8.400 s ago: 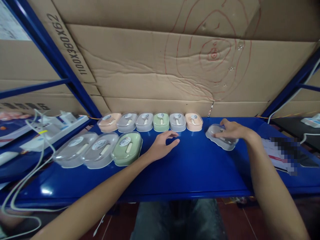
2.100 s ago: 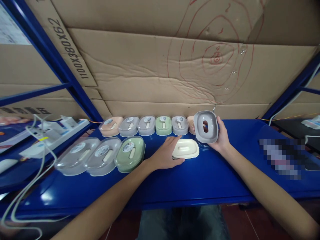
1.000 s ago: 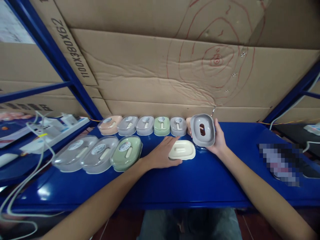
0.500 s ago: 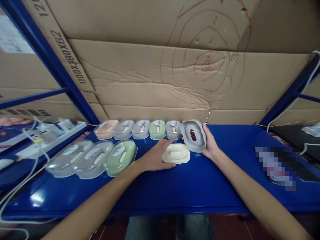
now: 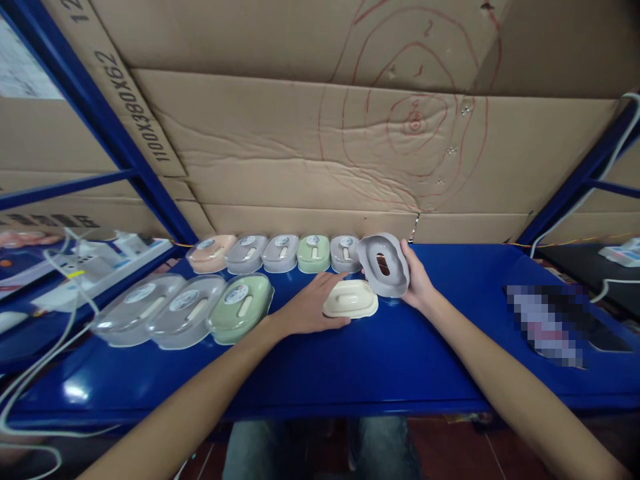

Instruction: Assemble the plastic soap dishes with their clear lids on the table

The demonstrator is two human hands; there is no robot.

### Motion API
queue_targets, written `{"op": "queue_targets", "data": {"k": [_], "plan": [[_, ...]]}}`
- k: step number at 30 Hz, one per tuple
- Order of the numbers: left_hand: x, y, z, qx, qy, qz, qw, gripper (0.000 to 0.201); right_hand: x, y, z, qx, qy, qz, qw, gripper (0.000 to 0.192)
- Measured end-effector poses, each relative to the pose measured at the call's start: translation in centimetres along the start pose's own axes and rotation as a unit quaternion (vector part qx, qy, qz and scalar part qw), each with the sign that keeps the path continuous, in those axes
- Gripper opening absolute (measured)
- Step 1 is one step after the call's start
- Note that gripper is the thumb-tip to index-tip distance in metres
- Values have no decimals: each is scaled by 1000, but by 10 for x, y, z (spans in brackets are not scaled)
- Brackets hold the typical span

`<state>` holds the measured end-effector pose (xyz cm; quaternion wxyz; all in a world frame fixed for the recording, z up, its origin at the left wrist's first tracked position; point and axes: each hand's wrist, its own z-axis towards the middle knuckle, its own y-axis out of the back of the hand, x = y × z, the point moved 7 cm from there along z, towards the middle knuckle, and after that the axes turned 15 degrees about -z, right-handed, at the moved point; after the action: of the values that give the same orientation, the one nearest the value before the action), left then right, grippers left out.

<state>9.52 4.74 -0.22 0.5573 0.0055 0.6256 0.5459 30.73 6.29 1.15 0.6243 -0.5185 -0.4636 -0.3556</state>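
My right hand [image 5: 419, 280] grips the right side of a grey soap dish [image 5: 384, 268], thumb along its edge. The dish is tilted toward me above the table, and reddish-brown shows through the oblong slot in its middle. To its left, the fingers and thumb of my left hand [image 5: 317, 303] close around the left end of a cream oval tray [image 5: 353, 300]. The tray has a raised oblong middle. Whether it rests on the table or is slightly lifted, I cannot tell.
Several lidded soap boxes, including a peach one [image 5: 210, 255], line the back edge. Two grey boxes and a green one [image 5: 241, 310] stand nearer left. Cables and a power strip [image 5: 110, 280] lie far left; a blurred item [image 5: 547, 327] lies right. A cardboard wall [image 5: 280, 133] rises behind.
The whole view has shifted slightly. Both hands keep their grips, with the grey soap dish and the cream tray in nearly the same places.
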Motion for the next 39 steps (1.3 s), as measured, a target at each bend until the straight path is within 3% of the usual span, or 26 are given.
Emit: {"op": "queue_targets", "data": {"k": [21, 39], "plan": [[2, 0, 1, 3, -14, 1, 1000, 102, -2, -3, 3, 1, -22, 2, 1000, 57], [-3, 4, -3, 3, 4, -28, 1000, 105, 4, -1, -2, -3, 9, -53, 999, 66]]}}
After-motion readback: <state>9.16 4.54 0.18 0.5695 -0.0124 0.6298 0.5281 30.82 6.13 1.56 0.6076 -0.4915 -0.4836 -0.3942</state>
